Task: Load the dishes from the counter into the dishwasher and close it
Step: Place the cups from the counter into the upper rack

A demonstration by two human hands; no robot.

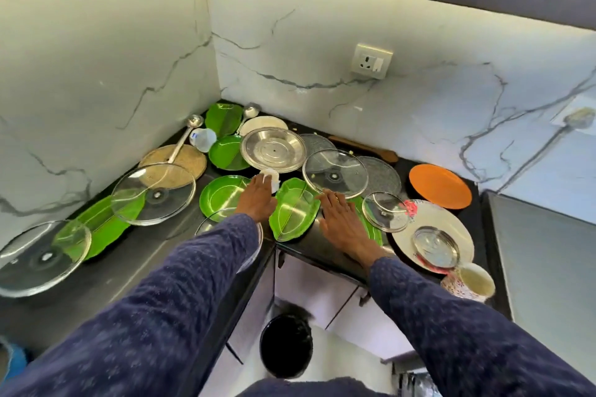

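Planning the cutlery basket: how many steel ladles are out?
2: one ladle lies over the brown board at left, the other by the back wall. More may be hidden.

I read the table as dark polished stone, glossy. Leaf-shaped plate: shiny green plastic. Round plate: brushed steel, dull sheen. Lid: clear glass, metal rim. Orange plate matt. Spatula wooden. Sleeves dark-blue patterned cloth. Wall smooth veined marble.

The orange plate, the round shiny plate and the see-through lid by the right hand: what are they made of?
Orange plate: probably plastic, matte and evenly coloured. Shiny plate: looks like steel, silvery with reflections. Lid: glass, since the counter shows through, with a metal rim.
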